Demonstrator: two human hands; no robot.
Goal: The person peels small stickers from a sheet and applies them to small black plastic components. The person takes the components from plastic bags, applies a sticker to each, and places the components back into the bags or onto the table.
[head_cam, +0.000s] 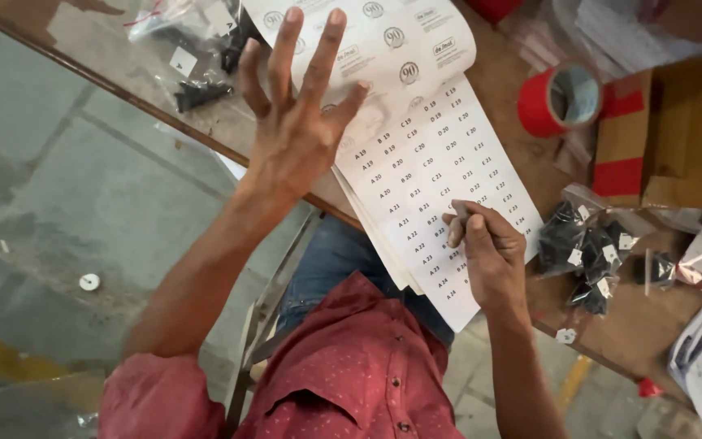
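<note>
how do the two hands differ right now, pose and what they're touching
The left hand is spread wide, fingers splayed, over the upper part of the label sheets; the right hand is curled, fingertips pinched together at the lower rows. The left hand sits higher up the table, near the small bags of black parts; the right is nearer the table's edge and the person's body. Both are bare, and both are over the same stack of sheets.

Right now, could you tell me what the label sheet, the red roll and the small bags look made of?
Label sheet: matte white paper, its top curling. Red roll: probably plastic adhesive tape, glossy, on a pale core. Small bags: thin clear plastic film, crinkled and shiny, holding dark parts.
</note>
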